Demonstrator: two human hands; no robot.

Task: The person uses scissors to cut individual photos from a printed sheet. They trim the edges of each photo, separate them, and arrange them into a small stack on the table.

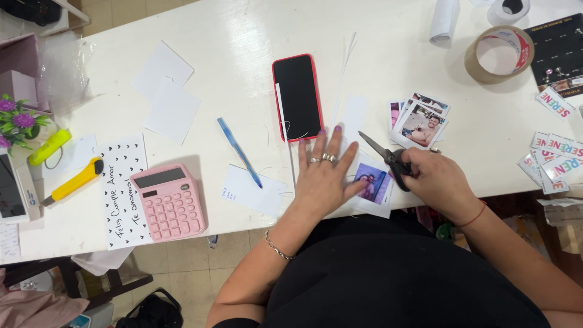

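Bright, even overhead light washes the white table (243,67) toward glare at twelve o'clock; shadows stay soft and short, focus sharp, edges slightly bowed.

Dark phone screen (297,97) centre; white-pink labels (555,159) right edge.

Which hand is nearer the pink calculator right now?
Left. The left hand lies flat on the paper, across the table from the pink calculator; the right hand, holding scissors, is farther away.
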